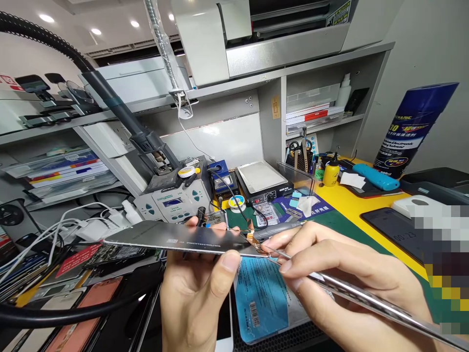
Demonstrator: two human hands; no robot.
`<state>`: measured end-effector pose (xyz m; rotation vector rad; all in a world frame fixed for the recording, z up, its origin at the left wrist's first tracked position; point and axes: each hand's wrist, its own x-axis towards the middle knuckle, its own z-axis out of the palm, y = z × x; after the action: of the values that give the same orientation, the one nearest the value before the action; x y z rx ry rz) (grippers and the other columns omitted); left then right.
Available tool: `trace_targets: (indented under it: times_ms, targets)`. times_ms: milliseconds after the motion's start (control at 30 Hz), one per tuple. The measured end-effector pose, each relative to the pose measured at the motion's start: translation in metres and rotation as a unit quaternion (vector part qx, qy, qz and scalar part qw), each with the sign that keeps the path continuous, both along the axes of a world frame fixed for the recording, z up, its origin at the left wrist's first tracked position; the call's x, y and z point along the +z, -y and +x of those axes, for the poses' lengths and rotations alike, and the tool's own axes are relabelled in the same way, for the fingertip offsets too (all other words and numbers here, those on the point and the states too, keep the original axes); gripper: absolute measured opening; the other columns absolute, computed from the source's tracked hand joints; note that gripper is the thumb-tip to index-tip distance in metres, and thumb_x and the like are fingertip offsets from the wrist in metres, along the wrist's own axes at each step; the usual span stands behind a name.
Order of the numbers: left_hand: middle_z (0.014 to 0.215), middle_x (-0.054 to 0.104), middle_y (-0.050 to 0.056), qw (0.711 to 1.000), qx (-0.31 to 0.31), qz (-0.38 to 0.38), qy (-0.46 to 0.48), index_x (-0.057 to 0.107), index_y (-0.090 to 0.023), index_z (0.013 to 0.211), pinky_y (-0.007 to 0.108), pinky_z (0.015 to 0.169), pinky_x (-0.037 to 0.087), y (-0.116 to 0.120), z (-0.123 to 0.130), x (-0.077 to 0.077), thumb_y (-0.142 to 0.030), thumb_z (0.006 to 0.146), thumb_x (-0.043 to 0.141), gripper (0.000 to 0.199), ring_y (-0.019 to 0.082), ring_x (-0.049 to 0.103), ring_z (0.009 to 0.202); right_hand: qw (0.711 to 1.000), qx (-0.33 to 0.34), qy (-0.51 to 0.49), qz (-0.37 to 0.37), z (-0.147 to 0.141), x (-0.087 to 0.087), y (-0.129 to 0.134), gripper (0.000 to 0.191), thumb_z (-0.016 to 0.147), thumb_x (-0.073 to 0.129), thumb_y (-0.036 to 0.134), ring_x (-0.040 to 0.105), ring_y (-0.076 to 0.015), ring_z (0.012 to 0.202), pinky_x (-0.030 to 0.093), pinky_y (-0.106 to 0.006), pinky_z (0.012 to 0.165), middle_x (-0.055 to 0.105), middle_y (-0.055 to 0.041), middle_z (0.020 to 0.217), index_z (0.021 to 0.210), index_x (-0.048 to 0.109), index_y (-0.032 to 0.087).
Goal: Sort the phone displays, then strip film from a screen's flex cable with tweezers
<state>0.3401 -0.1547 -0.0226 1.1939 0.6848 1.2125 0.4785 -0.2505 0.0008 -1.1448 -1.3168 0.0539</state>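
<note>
My left hand [201, 288] grips a thin, dark phone screen panel [176, 237] by its edges, thumb on the near side and fingertips along the far side. The panel is tilted, its printed back facing up. A copper-coloured flex cable [252, 238] stands up at its right end. My right hand [340, 269] is closed around a slim, shiny metal tool [370, 298] with a thin front end. That thin end lies close to the cable and the panel's right end; whether it touches is unclear. Below the panel lies a blue printed packet [260, 303].
Phones and panels [84, 313] crowd the left, with a black hose [73, 315] across them. Behind stand a grey rework station [176, 195] and a heating plate [264, 178]. A yellow bottle [331, 171], blue spray can [410, 132] and phone [394, 234] are at right.
</note>
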Motion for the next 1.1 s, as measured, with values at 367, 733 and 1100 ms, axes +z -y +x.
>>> trace_targets:
  times_ms: [367,733,1100]
  targets:
    - [0.114,0.073,0.005,1.0,-0.006,-0.011,0.002,0.058,-0.024,0.125,0.041,0.106,0.047,0.0006,0.0013,0.004,-0.035,0.079,0.078,0.051,0.026,0.067,0.112,0.999,-0.005,0.002,-0.036,0.0038,0.0068,0.0004,0.026,0.075,0.064,0.0,0.077,-0.0182,0.081,0.064,-0.021,0.071,0.078,-0.0039,0.077,0.074,0.074,0.024]
    - [0.114,0.073,0.005,0.999,-0.011,-0.02,0.032,0.057,-0.024,0.126,0.04,0.102,0.052,0.0002,0.0006,0.0031,-0.032,0.077,0.079,0.054,0.027,0.067,0.112,1.0,-0.021,0.006,-0.009,-0.0012,0.0015,-0.0002,0.029,0.074,0.063,-0.002,0.076,-0.0154,0.076,0.061,-0.017,0.068,0.074,0.0,0.065,0.069,0.072,0.026]
    - [0.117,0.073,0.004,0.999,-0.003,-0.018,0.03,0.056,-0.025,0.125,0.043,0.106,0.048,0.0006,0.0013,0.0036,-0.033,0.077,0.08,0.054,0.027,0.066,0.114,0.999,-0.023,0.015,-0.019,-0.0012,0.0057,0.0016,0.027,0.077,0.063,0.001,0.075,-0.0144,0.072,0.058,-0.015,0.059,0.071,-0.0005,0.065,0.069,0.07,0.025]
